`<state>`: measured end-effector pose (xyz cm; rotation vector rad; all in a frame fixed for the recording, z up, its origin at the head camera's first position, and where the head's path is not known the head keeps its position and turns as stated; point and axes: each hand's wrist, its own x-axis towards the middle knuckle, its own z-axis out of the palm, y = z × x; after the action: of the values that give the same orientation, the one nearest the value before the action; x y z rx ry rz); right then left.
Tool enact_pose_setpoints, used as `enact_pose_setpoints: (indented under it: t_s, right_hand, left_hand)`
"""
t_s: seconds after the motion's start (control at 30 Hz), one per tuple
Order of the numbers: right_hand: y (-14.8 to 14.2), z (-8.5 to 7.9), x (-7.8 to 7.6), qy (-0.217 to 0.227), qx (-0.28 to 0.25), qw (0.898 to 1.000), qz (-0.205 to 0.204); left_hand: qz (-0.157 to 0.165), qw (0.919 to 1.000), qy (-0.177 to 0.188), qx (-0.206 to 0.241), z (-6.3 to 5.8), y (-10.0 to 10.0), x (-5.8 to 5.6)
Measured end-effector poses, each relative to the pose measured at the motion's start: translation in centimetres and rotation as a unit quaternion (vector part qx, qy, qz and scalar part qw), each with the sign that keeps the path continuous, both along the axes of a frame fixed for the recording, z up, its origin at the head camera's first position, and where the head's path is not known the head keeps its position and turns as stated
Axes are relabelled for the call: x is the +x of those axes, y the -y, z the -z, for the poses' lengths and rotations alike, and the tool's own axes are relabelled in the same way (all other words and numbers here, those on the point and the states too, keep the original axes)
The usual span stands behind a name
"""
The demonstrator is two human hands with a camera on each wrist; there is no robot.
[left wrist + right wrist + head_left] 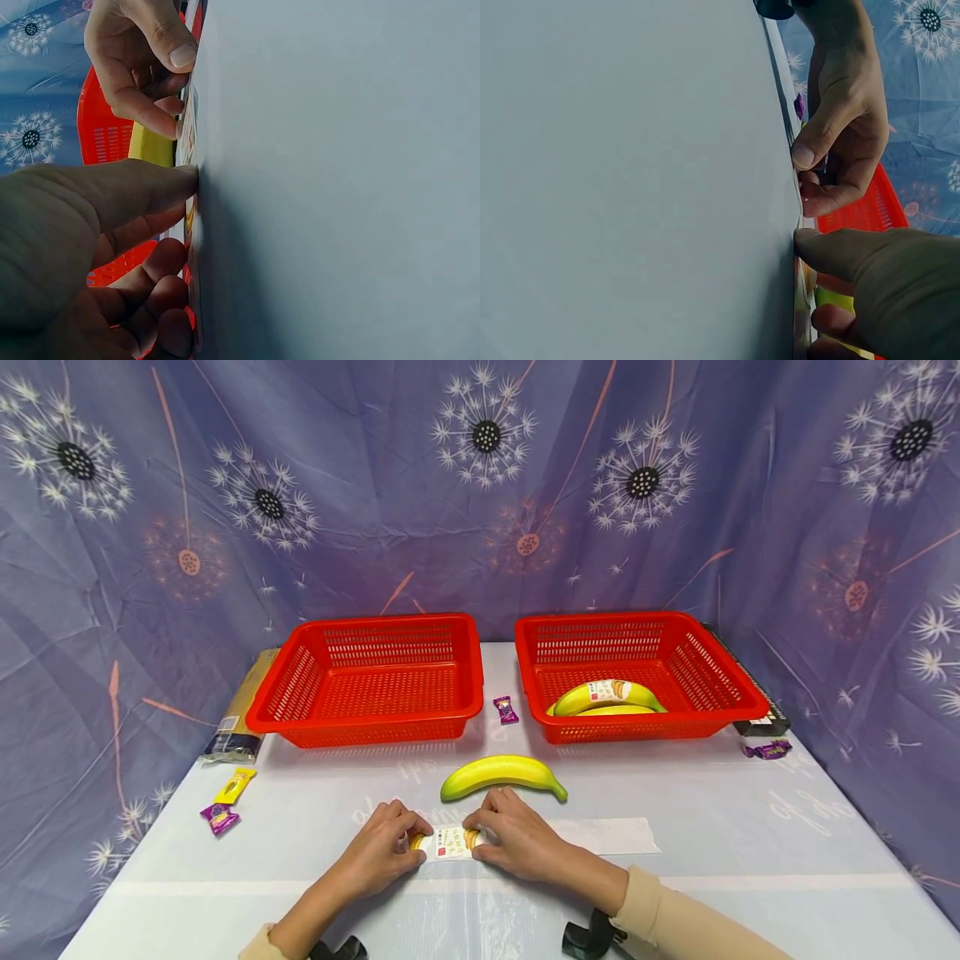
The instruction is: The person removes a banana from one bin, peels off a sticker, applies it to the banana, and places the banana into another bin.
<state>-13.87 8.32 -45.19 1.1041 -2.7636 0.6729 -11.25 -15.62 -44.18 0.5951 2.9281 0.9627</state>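
A strip of banana labels [452,842], printed with small bananas and a red mark, lies on the table in the head view. My left hand [386,843] pinches its left end between thumb and fingers. Close by on the right, my right hand [517,839] pinches the printed part, its fingertips hiding some of the print. Beyond the right hand, the strip's blank white backing [611,836] stretches out flat. Just behind the hands lies a yellow-green banana [501,774] with no label showing. Both wrist views catch the thumbs and fingertips at the strip, seen nearly edge-on.
Two red baskets stand at the back: the left basket [393,731] shows a bare floor, the right basket [720,720] holds bananas, the top one labelled [600,695]. Wrapped candies [506,710] lie scattered. A brown package [243,710] and a black box [765,725] flank the baskets.
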Motion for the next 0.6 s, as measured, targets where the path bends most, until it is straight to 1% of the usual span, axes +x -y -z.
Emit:
enact_pose_setpoints:
  t_s: [0.27,0.47,0.6]
  right_hand:
    - [0.19,0.03,0.09,0.002,-0.010,1.000,-0.019]
    - [0.32,0.21,0.01,0.039,-0.053,0.998,-0.012]
    - [0.21,0.35,-0.11,0.054,-0.072,0.996,-0.009]
  left_hand:
    - [0.000,1.0000,-0.004,-0.001,0.09,0.06,0.00]
    - [0.001,0.9999,-0.011,0.000,0.20,0.12,0.04]
    - [0.003,0.9999,-0.015,0.002,0.25,0.15,0.06]
